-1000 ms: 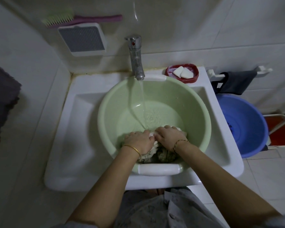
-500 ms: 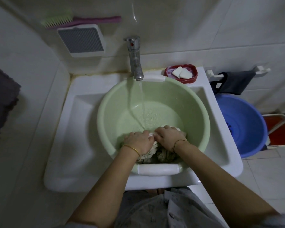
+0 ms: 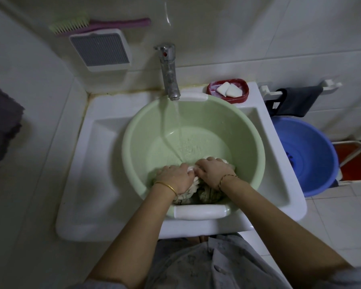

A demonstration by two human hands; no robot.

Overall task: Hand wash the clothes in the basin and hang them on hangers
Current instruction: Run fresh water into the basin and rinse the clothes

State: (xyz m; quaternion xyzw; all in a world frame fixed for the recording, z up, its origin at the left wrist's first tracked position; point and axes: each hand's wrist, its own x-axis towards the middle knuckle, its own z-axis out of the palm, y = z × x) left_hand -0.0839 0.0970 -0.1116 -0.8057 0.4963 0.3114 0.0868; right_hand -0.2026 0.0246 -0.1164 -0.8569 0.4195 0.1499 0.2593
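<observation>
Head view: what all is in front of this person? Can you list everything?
basin: one, pale green with white handles, sitting in the sink
sink: one, white, against the tiled wall
tap: one, chrome, running water into the basin
cloth: one wet bundle, whitish and olive, at the basin's near side
soap dish: one, red, on the sink's back right corner
soap: two white pieces, in the dish
brush: one, green bristles and pink handle, atop the vent
vent: one, white and grey, on the wall
tub: one, blue, on the floor right of the sink
rag: one, dark, over a white rail
left hand: grips the cloth
right hand: grips the cloth
</observation>
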